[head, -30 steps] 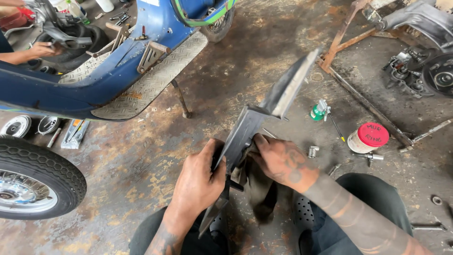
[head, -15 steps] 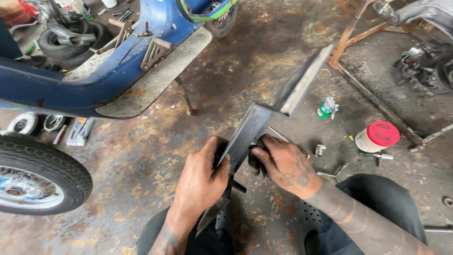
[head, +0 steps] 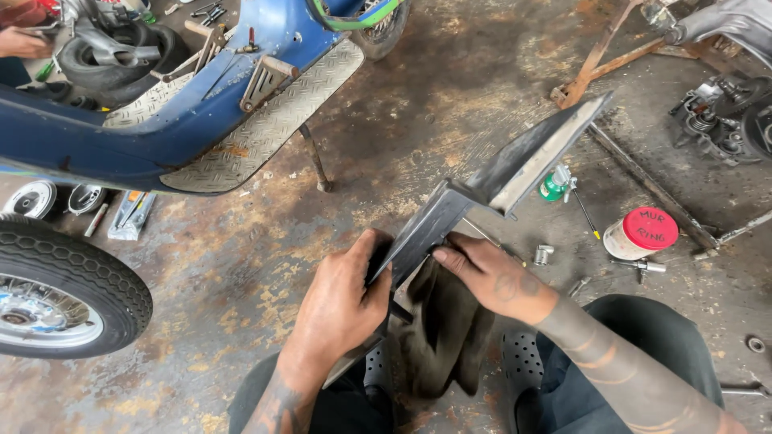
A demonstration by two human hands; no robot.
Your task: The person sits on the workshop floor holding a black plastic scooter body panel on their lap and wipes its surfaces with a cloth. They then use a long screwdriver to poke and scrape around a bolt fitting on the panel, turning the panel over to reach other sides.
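The stained concrete floor (head: 418,120) carries a blue scooter (head: 161,120) on its stand, a tyre (head: 64,289), a green spray can (head: 555,185), a red-lidded tin (head: 642,233), sockets (head: 544,255) and engine parts (head: 724,120).

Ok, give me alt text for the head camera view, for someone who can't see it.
Two bare hands, left hand and right hand, grip a long grey metal panel over a dark rag. Around them on the stained workshop floor are a blue scooter body, a tyre and a red-lidded tub.
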